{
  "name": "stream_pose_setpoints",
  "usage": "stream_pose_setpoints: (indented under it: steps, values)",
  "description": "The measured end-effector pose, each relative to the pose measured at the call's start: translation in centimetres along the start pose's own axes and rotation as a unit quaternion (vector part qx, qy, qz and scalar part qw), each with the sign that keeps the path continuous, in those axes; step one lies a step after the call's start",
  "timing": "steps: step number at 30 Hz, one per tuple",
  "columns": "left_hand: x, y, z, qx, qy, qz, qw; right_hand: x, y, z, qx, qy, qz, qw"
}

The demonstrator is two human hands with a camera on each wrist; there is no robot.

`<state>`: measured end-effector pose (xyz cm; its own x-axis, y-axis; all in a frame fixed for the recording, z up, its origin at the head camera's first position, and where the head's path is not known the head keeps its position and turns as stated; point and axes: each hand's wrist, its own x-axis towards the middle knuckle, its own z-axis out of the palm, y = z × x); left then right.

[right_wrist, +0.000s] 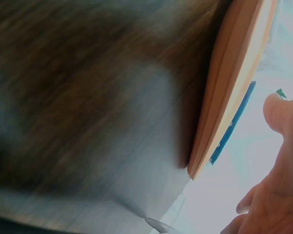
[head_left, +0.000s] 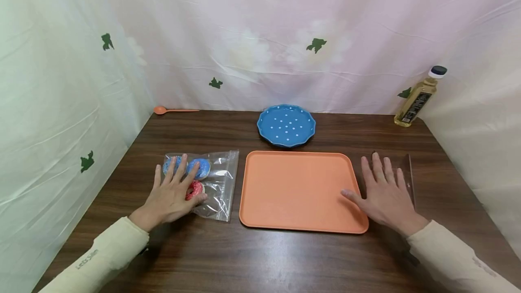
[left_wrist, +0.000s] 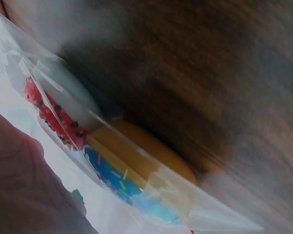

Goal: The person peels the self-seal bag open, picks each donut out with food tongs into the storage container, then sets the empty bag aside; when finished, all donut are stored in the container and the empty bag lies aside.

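Observation:
My left hand [head_left: 168,196], fingers spread, hovers over or rests on a clear plastic bag [head_left: 221,180]; contact is hard to tell. Inside are two blue-iced doughnuts [head_left: 202,169] and a red-iced doughnut [head_left: 196,187], partly covered by the fingers. In the left wrist view the bag's side shows a red doughnut [left_wrist: 56,117] and a blue one [left_wrist: 119,178] with sprinkles. Spread flat, my right hand [head_left: 384,196] is at the right edge of an orange tray [head_left: 297,189], its thumb over the rim. Beside that hand lies a thin, dark-edged thing [head_left: 411,180], mostly hidden.
A blue plate [head_left: 286,125] with white dots sits behind the tray. At the back left lies an orange spoon [head_left: 175,111]. A bottle of yellow liquid [head_left: 417,101] stands at the back right. Printed curtains [head_left: 260,35] surround the dark wooden table [head_left: 264,261].

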<state>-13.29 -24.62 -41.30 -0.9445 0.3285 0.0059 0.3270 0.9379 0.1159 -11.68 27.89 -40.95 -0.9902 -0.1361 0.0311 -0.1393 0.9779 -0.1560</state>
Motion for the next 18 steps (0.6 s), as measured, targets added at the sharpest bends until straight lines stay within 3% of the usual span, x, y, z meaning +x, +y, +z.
stream_pose_setpoints:
  steps: [8, 18]
  values:
    - [0.5, -0.1, -0.3, -0.006, -0.014, 0.010, 0.9998, 1.2, -1.9, -0.7, 0.002, -0.023, -0.021, 0.9995]
    - [1.3, -0.3, -1.0, -0.040, -0.044, 0.033, 0.9977, 6.5, -8.4, -1.6, 0.057, -0.110, -0.085, 0.9886]
